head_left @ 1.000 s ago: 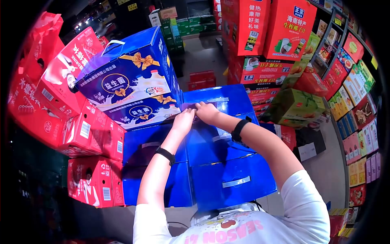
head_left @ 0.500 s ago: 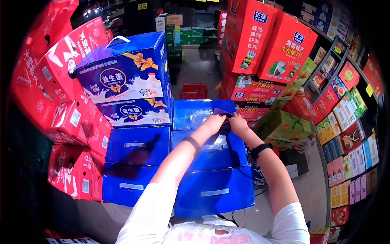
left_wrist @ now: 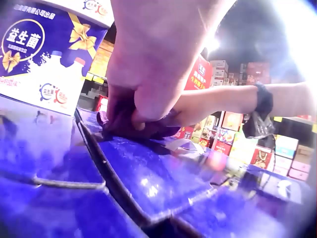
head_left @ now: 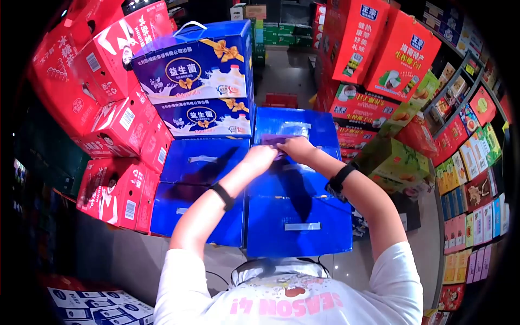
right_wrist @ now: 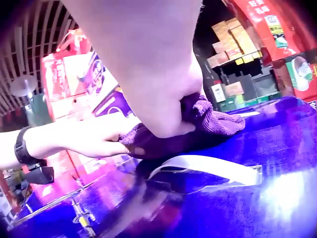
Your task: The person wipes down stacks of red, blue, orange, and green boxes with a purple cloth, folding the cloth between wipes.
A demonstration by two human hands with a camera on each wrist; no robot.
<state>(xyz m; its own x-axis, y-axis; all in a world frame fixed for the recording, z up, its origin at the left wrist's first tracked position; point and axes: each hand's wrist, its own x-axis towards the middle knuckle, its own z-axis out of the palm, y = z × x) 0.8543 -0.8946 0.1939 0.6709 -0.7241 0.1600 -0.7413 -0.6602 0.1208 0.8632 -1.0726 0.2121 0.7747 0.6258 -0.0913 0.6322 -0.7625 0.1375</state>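
Observation:
A dark purple cloth (head_left: 275, 140) lies bunched on the blue boxes (head_left: 292, 187), between both hands. My left hand (head_left: 262, 158) pinches its near left part; in the left wrist view the thumb and fingers of that left hand (left_wrist: 148, 74) curl into the cloth (left_wrist: 141, 128). My right hand (head_left: 299, 148) holds the cloth's other side, and in the right wrist view the right hand (right_wrist: 158, 89) grips a fold of the ribbed cloth (right_wrist: 213, 119). Just in front of it a white carry handle (right_wrist: 208, 167) arches from the box top.
Blue and white drink boxes (head_left: 192, 70) stand stacked at the back left, with red cartons (head_left: 116, 189) further left. Tall red cartons (head_left: 403, 57) and a green box (head_left: 398, 160) stand at the right. Shelves of coloured packages (head_left: 471, 189) line the far right.
Both hands with the cloth moved right across the box tops, then back left in the head view. The head view itself has also shifted. Both hands still hold the cloth.

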